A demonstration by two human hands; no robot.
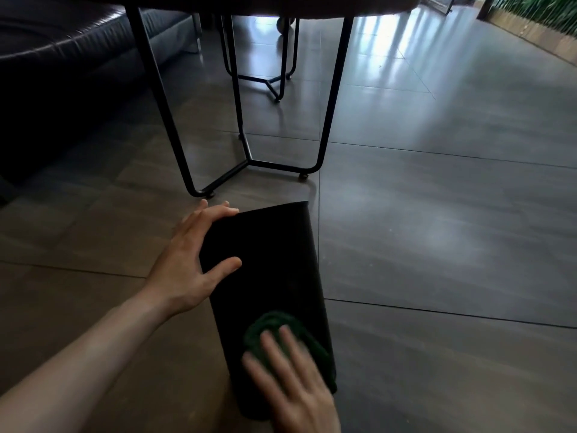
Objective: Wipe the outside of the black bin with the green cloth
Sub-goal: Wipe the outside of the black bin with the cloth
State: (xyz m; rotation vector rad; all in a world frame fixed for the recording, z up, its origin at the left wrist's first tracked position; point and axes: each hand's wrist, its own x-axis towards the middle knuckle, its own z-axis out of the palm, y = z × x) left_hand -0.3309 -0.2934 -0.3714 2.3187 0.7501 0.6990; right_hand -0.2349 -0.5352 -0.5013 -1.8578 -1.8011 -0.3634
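Bin could roll mid-wipe
I saw the black bin (265,276) lying on the floor, left hand (190,260) spread at its 9 o'clock flank, right hand (290,379) flat on the green cloth (271,326); a hard stroke might shift it

A single head-worn view is given, aimed forward and down from close above the bin (268,276), with the floor (437,245) and table legs (249,120) taken in beyond.

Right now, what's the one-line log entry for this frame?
step: wiping | black bin: lying on floor | left hand: steadies bin | right hand: presses green cloth on bin side, blurred
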